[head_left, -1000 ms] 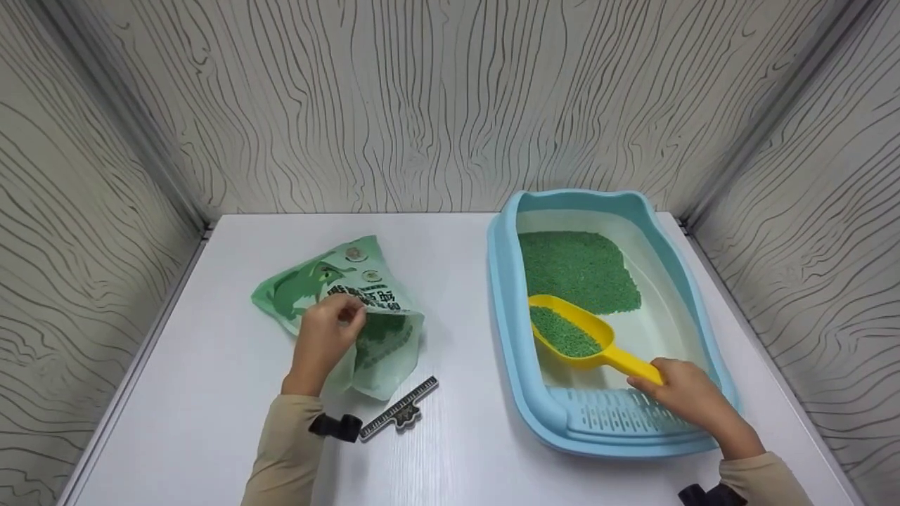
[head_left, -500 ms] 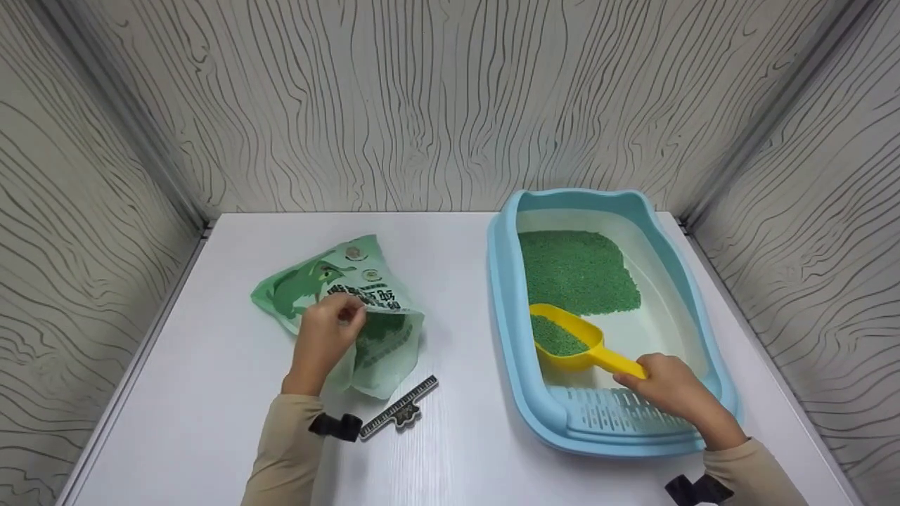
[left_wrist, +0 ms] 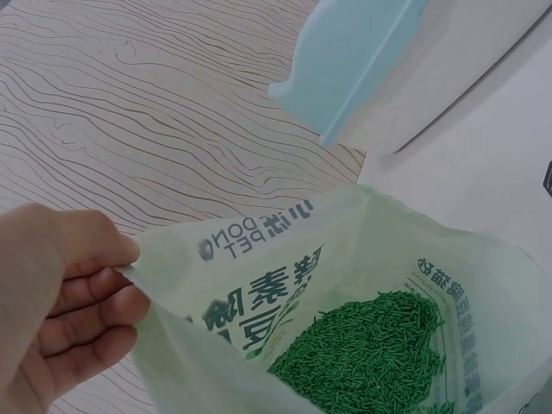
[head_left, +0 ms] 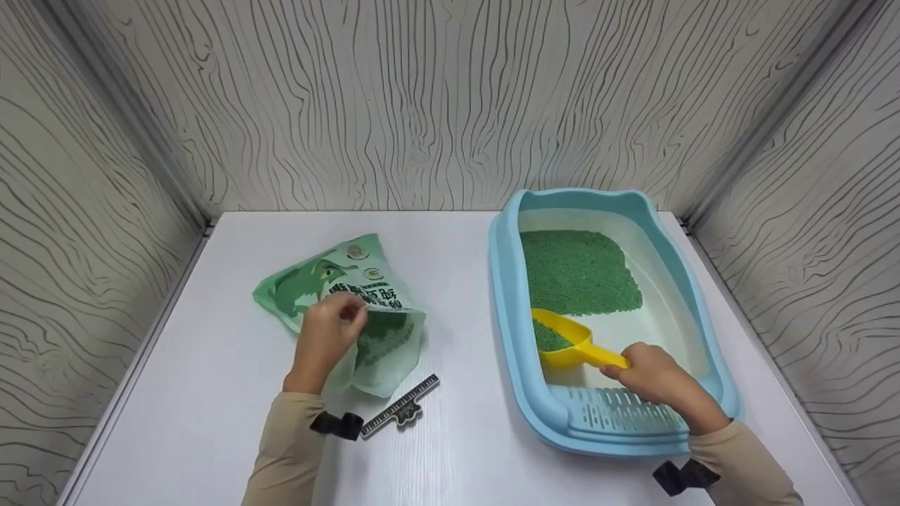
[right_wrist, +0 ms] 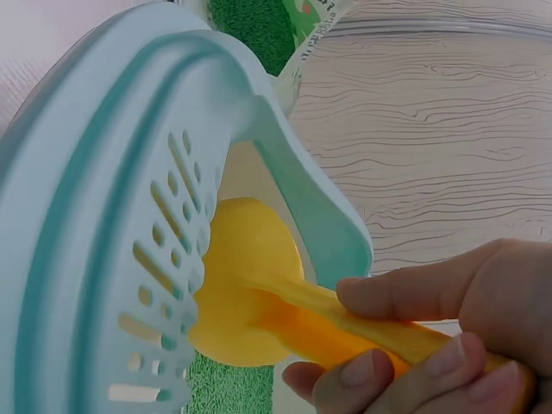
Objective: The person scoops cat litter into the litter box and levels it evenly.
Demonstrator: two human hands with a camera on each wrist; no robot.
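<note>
My left hand [head_left: 329, 334] pinches the upper edge of a green plastic bag's mouth between thumb and fingers. The bag [head_left: 383, 369] lies on its side, mouth toward me, with green pellets [left_wrist: 366, 354] inside it. My right hand [head_left: 654, 372] grips the handle of a yellow scoop [head_left: 568, 357]. Green pellets [head_left: 550, 337] lie in the scoop's bowl, whose left part is hidden behind the wall of a blue litter box [head_left: 517, 337]. Inside the box, a flat bed of green pellets [head_left: 580, 274] covers the back left of the floor.
A slotted grate [head_left: 619, 407] forms the near end of the litter box. On the white table [head_left: 457, 450], a dark ruler-like clip [head_left: 401, 407] lies in front of the bag. Wood-patterned panels [head_left: 450, 105] enclose the table at the back and sides.
My right hand has drawn the scoop left and slightly down, lower against the box's left wall, and fewer pellets show in its bowl. The left hand and the bag have stayed in place.
</note>
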